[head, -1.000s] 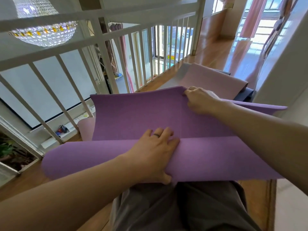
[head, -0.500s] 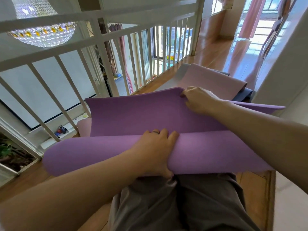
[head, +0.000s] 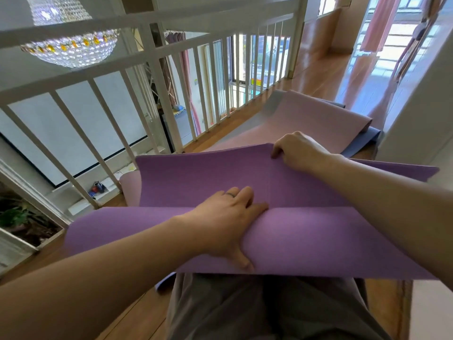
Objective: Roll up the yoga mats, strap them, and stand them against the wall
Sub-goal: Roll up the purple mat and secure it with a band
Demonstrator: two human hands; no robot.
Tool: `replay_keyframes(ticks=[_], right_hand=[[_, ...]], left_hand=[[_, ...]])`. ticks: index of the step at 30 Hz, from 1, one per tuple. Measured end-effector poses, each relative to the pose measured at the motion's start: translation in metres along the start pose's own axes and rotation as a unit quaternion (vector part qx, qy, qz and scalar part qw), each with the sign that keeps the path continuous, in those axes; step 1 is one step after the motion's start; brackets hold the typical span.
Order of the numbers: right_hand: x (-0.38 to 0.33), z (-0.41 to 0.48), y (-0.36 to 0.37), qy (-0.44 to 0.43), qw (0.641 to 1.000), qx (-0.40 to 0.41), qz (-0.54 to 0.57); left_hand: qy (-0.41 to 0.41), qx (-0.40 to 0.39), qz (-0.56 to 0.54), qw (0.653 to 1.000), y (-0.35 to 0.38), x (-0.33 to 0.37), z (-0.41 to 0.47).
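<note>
Gripping the purple mat's (head: 318,241) near fold in the left hand (head: 228,224) and pinching its far edge with the right hand (head: 299,150), fold running left to right just above the legs (head: 269,312).

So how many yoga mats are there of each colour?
purple yoga mat: 1
pink yoga mat: 1
dark blue yoga mat: 1
Total: 3
The grey strip beside the pink one might be another mat; I cannot tell.
</note>
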State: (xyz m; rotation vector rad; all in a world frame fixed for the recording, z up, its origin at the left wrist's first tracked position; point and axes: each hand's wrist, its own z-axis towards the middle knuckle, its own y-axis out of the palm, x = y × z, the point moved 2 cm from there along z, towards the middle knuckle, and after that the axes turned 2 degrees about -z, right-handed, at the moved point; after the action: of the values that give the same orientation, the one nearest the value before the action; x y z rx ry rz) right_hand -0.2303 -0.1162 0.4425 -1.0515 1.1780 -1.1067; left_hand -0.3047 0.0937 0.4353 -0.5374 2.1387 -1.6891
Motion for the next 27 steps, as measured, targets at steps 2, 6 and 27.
replay_keyframes(ticks=[2,6,27], right_hand=[[0.000,-0.001,0.001,0.001,1.000,0.002,0.002],[-0.002,-0.001,0.004,0.001,1.000,0.003,0.004],[-0.012,-0.023,0.018,-0.028,0.998,-0.029,0.041]], left_hand=[[-0.008,0.008,-0.013,1.000,-0.004,-0.004,0.001],[-0.017,-0.003,-0.044,0.999,-0.010,-0.012,0.001],[-0.025,-0.021,-0.109,0.994,-0.002,0.002,-0.010]])
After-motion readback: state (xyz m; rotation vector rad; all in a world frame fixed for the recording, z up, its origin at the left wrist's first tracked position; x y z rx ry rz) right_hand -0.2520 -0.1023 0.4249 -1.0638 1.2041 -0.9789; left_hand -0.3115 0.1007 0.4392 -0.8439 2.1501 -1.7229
